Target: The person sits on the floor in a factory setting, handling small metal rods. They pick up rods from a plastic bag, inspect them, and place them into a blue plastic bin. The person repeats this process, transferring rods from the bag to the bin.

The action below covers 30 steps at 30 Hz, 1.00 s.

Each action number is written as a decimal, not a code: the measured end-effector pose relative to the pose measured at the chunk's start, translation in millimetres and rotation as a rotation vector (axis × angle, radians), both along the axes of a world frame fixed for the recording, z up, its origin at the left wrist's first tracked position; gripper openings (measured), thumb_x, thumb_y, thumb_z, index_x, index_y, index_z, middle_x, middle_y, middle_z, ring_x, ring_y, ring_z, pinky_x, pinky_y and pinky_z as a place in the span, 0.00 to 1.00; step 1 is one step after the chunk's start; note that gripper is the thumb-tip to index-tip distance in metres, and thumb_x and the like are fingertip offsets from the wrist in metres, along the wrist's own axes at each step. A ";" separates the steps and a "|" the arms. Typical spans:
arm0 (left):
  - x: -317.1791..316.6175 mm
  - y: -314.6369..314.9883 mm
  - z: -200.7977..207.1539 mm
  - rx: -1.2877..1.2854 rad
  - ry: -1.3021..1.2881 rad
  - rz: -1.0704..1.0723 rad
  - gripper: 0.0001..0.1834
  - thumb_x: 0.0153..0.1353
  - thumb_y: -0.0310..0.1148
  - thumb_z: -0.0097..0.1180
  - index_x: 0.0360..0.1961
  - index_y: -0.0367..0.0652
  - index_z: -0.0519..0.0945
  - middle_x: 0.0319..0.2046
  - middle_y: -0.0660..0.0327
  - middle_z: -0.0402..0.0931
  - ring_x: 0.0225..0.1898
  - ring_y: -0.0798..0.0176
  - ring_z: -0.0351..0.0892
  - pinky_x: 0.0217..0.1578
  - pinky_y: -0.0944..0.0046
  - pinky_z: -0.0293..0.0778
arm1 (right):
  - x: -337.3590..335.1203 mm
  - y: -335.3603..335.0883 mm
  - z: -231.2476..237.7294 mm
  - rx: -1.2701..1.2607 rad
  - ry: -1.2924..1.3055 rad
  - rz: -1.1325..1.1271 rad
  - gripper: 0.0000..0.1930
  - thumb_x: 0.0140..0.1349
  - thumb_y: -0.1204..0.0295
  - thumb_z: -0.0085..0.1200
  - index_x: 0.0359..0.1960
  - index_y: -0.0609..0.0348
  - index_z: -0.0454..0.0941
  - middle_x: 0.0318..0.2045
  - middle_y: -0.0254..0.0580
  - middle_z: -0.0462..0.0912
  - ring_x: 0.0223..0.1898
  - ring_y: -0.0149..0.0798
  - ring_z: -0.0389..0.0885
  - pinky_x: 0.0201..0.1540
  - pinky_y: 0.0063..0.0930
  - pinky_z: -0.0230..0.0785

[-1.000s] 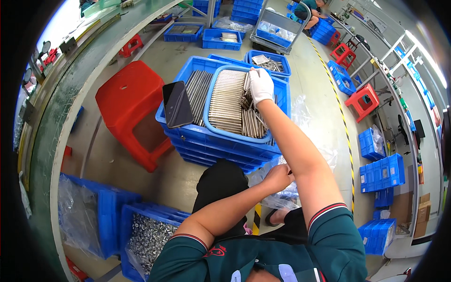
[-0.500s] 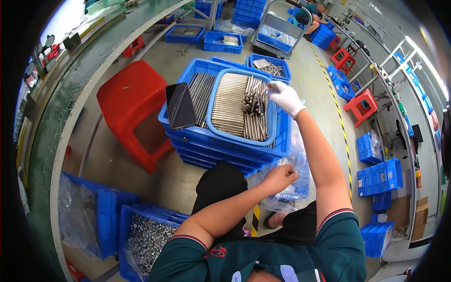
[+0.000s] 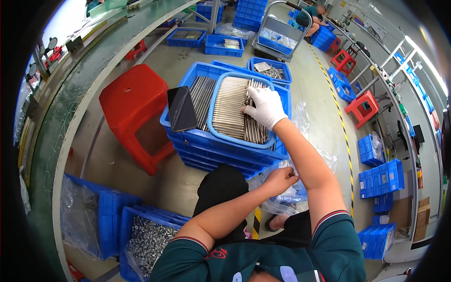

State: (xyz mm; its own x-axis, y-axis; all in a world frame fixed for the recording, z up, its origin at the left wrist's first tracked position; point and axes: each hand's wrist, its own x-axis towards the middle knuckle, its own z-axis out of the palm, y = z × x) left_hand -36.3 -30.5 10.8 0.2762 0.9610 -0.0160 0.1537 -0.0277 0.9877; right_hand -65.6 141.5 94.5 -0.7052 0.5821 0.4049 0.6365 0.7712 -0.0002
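My right hand point(image 3: 267, 107), in a white glove, is over the light-blue tray point(image 3: 217, 130), with its thumb and forefinger apart above the metal rods. Slim silvery rods point(image 3: 229, 105) lie side by side in the tray's left part. Looser rods point(image 3: 255, 131) fill its right part, partly hidden under my glove. The bare left hand point(image 3: 280, 181) stays low, close to my right forearm, its fingers curled together; whatever they may hold is too small to make out. Left of the tray, darker rods point(image 3: 203, 101) lie in the blue crate point(image 3: 188, 136) beneath it.
A black phone point(image 3: 182, 109) rests on the crate's left edge. Beside the stack stands a red stool point(image 3: 134, 101). A crate of small metal parts point(image 3: 148, 239) is at lower left, and clear plastic bags point(image 3: 286, 199) lie by my foot. Behind are a blue bin point(image 3: 286, 70) and a trolley point(image 3: 277, 37).
My gloved right hand has moved from the tray's right rim leftward and down over the rods, its thumb and forefinger spreading. The left hand has hardly moved.
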 end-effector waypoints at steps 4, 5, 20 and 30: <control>0.5 -1.9 2.1 -0.006 -0.040 -0.012 0.17 0.57 0.41 0.57 0.36 0.36 0.78 0.23 0.51 0.76 0.27 0.52 0.76 0.30 0.56 0.69 | -8.0 9.8 -6.2 -0.029 0.051 -0.030 0.23 0.52 0.56 0.57 0.48 0.53 0.75 0.37 0.43 0.81 0.42 0.47 0.77 0.43 0.43 0.67; 1.1 -2.7 3.0 0.020 -0.054 -0.005 0.16 0.57 0.40 0.57 0.37 0.37 0.78 0.22 0.54 0.76 0.25 0.57 0.74 0.28 0.58 0.68 | -11.1 10.9 -6.9 -0.042 0.076 -0.048 0.22 0.52 0.57 0.56 0.47 0.53 0.75 0.35 0.43 0.81 0.41 0.47 0.78 0.42 0.43 0.67; 4.2 -1.3 -5.6 -0.003 -0.049 0.004 0.16 0.58 0.41 0.58 0.31 0.36 0.77 0.18 0.59 0.72 0.21 0.66 0.70 0.25 0.61 0.65 | -4.3 21.0 -1.2 -0.120 0.273 0.151 0.17 0.57 0.60 0.53 0.43 0.57 0.79 0.39 0.49 0.81 0.47 0.50 0.76 0.52 0.39 0.67; 2.6 1.2 -3.7 -0.014 -0.038 -0.010 0.15 0.59 0.40 0.57 0.30 0.36 0.77 0.18 0.59 0.72 0.21 0.67 0.68 0.25 0.63 0.65 | 19.6 57.0 21.3 0.076 -0.381 -0.043 0.10 0.48 0.76 0.52 0.32 0.49 0.82 0.32 0.46 0.83 0.36 0.47 0.82 0.40 0.39 0.74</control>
State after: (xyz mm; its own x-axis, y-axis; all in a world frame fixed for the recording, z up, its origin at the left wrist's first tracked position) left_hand -33.7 -29.3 7.1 0.2865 0.9579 -0.0182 0.1154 -0.0156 0.9932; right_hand -45.9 198.5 115.8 -0.7892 0.5926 0.1615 0.6114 0.7329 0.2983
